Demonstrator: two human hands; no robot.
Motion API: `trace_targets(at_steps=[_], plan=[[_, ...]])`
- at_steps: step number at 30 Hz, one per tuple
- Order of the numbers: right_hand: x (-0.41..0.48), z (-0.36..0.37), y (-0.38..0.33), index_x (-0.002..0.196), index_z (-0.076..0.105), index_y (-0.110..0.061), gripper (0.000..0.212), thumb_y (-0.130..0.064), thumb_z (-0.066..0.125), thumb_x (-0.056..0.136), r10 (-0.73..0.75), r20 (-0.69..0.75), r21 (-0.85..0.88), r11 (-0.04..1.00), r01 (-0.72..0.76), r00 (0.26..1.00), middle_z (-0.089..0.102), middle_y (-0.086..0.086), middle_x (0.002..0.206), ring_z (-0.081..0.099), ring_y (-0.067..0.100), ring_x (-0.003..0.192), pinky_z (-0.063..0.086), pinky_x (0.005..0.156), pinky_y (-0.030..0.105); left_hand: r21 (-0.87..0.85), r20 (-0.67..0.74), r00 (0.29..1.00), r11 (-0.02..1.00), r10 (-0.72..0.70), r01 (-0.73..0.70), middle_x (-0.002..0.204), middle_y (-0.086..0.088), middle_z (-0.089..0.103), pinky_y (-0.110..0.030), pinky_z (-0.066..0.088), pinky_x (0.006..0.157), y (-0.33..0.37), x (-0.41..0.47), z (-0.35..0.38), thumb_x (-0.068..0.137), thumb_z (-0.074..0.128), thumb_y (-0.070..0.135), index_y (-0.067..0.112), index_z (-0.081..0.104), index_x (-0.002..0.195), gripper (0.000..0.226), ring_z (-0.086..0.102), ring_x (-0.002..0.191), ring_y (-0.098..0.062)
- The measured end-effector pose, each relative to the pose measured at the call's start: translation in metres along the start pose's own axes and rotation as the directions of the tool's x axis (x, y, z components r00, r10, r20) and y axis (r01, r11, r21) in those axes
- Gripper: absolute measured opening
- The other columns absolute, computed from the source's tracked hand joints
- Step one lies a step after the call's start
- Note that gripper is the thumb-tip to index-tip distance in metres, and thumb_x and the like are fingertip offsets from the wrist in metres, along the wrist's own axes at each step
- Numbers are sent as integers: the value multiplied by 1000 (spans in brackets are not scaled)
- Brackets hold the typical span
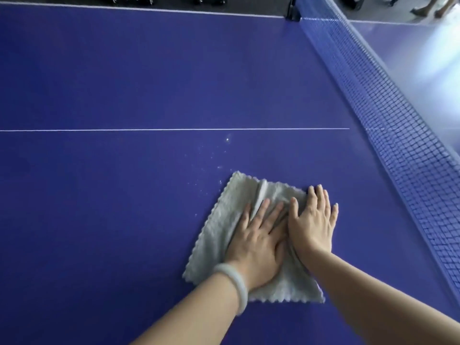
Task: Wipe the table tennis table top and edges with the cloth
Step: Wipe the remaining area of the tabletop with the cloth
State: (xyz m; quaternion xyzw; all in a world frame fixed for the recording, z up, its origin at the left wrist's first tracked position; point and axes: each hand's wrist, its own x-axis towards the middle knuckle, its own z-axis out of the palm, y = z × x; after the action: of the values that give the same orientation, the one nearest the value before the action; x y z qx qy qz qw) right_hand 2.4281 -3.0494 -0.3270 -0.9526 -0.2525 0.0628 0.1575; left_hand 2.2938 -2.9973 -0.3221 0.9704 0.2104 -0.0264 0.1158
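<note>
On my monitor, both hands lay flat on the cloth (221, 220), fingers straight and spread, gripping nothing. The left hand (258, 245) pressed down on the middle of the cloth, with a pale bracelet (236, 282) round its wrist. The right hand (313, 225) lay just beside it, thumb touching the left hand. Its palm was on the cloth's right edge and its fingertips reached onto the bare surface.

The cloth was pale and scallop-edged. It lay spread on the blue table (124, 70), on the near side of the white line (174, 129), with a ridge bunched up by the left fingers. Small white specks (211, 168) dotted the surface just beyond the cloth's far corner, between it and the line.

The net (398, 135) ran along the right, well apart from the cloth. Its black clamp (292, 8) sat at the far edge of the table.
</note>
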Motion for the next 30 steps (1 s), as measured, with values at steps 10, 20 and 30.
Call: trace_targets(at_steps=[10,20,30], plan=[[-2,4,-1,159,13,-14,69,-50,27,102,11,4,-75,997,-11,1000,4,-3,168,-8,9,154,-15,123,35,-31,-112,900,906,-422,421,166,10,-2,-56,4,121,-103,52,-23,101,18,46,35,6,158,58,-4,153,-20],[-1,3,-2,160,10,-14,74,-55,21,99,14,28,-74,997,-12,1000,3,-2,168,-11,9,153,-17,122,36,-81,-128,985,991,-113,103,166,4,9,-56,18,116,3,-7,12,98,33,45,26,14,159,66,4,153,-22],[-2,5,-1,159,11,-15,74,-54,24,98,12,-5,-132,991,-13,1000,3,-3,168,-11,9,153,-19,121,34,24,-56,972,973,-227,228,166,10,-2,-64,0,117,-107,125,-28,99,20,49,39,6,157,60,-5,153,-23]])
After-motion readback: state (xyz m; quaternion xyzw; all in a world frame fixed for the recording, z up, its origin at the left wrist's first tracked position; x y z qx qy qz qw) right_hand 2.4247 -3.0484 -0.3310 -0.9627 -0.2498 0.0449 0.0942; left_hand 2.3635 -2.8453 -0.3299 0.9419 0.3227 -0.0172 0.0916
